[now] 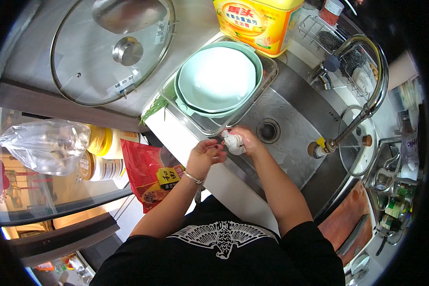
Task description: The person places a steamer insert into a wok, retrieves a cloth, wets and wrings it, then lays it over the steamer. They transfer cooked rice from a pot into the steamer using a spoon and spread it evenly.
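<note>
My right hand (249,140) grips a crumpled white wad (233,143), over the near edge of the stainless steel sink (296,125). Whether the wad is paper or cloth I cannot tell. Just left of it is my left hand (204,156), its slightly bent fingers apart and nothing seen in them. Beyond both hands, a clear rectangular container (209,130) bridges the sink's left side and the counter. Nested pale green bowls or colanders (216,78) sit in it. The round drain (268,131) shows right of my right hand.
A chrome faucet (381,71) arches over the sink's right side. A large yellow detergent jug (257,26) stands behind the container. A glass lid (100,53) leans at upper left. Left of my left forearm is a red food bag (143,171). A cutting board (357,218) lies at right.
</note>
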Tool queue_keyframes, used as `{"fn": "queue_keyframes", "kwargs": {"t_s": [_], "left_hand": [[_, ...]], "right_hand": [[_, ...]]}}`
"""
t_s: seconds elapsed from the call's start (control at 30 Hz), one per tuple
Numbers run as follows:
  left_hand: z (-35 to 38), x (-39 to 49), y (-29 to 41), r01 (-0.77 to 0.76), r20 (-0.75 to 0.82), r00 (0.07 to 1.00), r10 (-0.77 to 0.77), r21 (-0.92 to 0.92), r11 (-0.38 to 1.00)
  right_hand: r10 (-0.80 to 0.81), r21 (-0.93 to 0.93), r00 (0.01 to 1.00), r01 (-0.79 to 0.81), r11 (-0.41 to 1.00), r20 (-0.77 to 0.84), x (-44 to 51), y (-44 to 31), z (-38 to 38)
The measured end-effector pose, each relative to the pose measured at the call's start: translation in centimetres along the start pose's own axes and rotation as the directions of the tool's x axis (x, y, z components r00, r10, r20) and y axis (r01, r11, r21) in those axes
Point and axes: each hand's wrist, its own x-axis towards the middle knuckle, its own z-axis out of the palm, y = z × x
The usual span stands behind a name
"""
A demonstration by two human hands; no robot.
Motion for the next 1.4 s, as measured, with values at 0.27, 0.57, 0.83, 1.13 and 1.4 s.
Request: {"fn": "queue_keyframes", "kwargs": {"t_s": [0.27, 0.57, 0.83, 1.13, 1.4], "left_hand": [[-2.6, 5.3, 1.8, -0.158, -0.251, 0.892, 0.376, 0.606, 0.779], [-2.0, 5.6, 4.5, 0.027, -0.233, 0.972, 0.021, 0.202, 0.979], [-4.1, 7.5, 3.2, 0.084, -0.118, 0.988, -0.102, -0.148, 0.985], [-5.3, 6.0, 3.4, 0.028, -0.253, 0.967, 0.044, 0.275, 0.961], [-5.4, 6.9, 3.7, 0.156, -0.295, 0.925, 0.238, 0.869, 0.469]], "right_hand": [[0.043, -0.019, 0.999, -0.042, 0.999, 0.023, 0.2, 0.1, -0.2], [0.01, 0.134, 1.0, -0.012, 0.991, 0.011, -0.9, 0.3, 1.8], [0.015, 0.081, 0.993, -0.005, 0.997, -0.115, -1.8, -0.7, 3.2], [-0.019, 0.119, 0.99, 0.036, 0.992, -0.142, -1.6, -1.4, 3.9], [-0.034, 0.143, 0.991, 0.053, 0.988, -0.132, -1.3, -1.7, 3.4]]}}
